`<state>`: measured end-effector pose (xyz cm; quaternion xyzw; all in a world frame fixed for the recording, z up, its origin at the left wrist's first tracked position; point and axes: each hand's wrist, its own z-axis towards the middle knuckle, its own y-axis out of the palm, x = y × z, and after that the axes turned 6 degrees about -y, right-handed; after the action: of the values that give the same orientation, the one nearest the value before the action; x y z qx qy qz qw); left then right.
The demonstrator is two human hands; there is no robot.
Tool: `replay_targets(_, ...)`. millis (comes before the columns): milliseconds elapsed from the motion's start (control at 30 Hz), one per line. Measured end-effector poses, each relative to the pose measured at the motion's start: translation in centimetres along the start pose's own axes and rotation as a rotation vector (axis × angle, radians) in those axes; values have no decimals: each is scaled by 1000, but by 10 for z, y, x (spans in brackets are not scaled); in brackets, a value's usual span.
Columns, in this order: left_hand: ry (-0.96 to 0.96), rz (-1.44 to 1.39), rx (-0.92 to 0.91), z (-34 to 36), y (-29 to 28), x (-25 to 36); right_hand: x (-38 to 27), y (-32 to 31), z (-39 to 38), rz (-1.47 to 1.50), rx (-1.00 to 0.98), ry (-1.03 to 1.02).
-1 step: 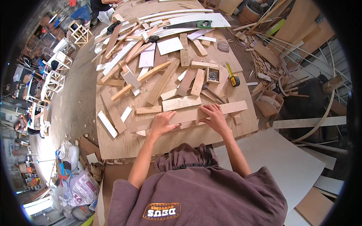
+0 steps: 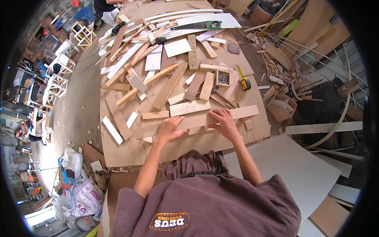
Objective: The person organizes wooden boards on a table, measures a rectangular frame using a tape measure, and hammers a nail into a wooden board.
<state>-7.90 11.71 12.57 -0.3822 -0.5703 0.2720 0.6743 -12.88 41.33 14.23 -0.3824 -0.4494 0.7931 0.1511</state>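
Note:
Both hands hold a long, flat wooden board (image 2: 245, 112) that lies left to right near the front of the plywood worktop (image 2: 122, 154). My left hand (image 2: 170, 130) is closed over the board left of its middle, with the thumb on the near side. My right hand (image 2: 223, 121) grips it further right, fingers over the far edge. A second pale strip (image 2: 197, 130) shows under the board's near side, partly hidden by the hands. Just beyond the board lie a pale wood block (image 2: 190, 108) and a shorter block (image 2: 155, 115).
Beyond lie a hammer (image 2: 225, 98), a small box of nails (image 2: 223, 78), a yellow tape measure (image 2: 245, 83) and a green-handled handsaw (image 2: 197, 25). Two white-faced strips (image 2: 112, 130) and a brown board (image 2: 118, 116) lie left. Scrap wood (image 2: 276, 63) piles up at right.

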Motion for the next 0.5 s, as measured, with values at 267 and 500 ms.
replay_targets(267, -18, -4, -31, 2, -5, 3, 0, -1, -1, -20, 6, -8)
replay_targets(500, -15, -7, -37, 1, -6, 3, -2, -2, 0, -17, 10, -16)
